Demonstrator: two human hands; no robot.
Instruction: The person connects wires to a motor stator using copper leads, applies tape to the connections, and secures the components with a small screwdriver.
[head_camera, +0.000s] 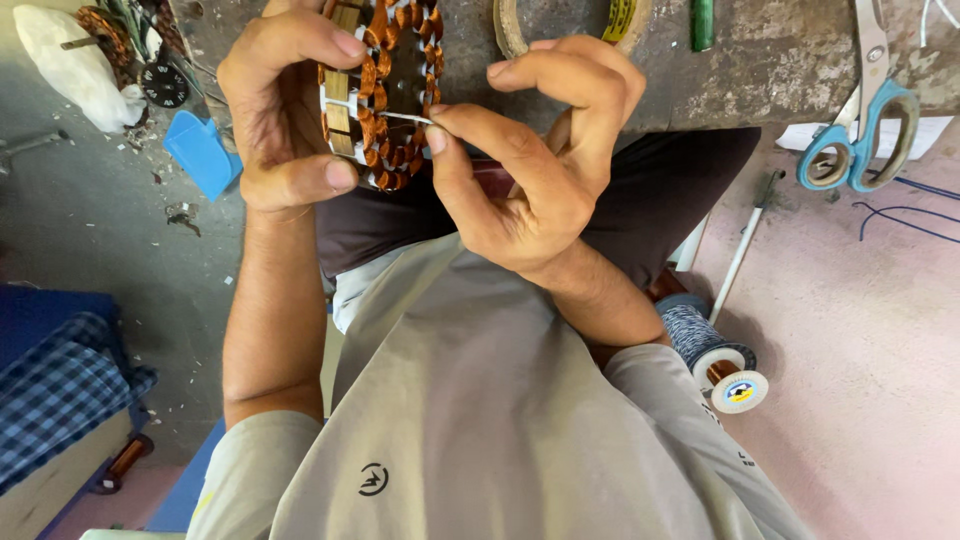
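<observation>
In the upper middle of the frame, the left hand (290, 110) is closed around a round motor stator (385, 90), and most of its slots already carry copper coils. The right hand (530, 170) pinches a thin white strip (405, 117) between thumb and forefinger at one slot, so this insulation seems not finished. Blue-handled scissors (860, 140) lie at the upper right, and a wire spool (715, 355) at the lower right.

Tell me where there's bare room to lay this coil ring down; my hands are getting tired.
Free: the pink surface between the scissors, the white rod and the thread spool; also the grey floor below the blue plastic piece. Crowded: the top left corner with the white bundle, and the bench edge.
</observation>
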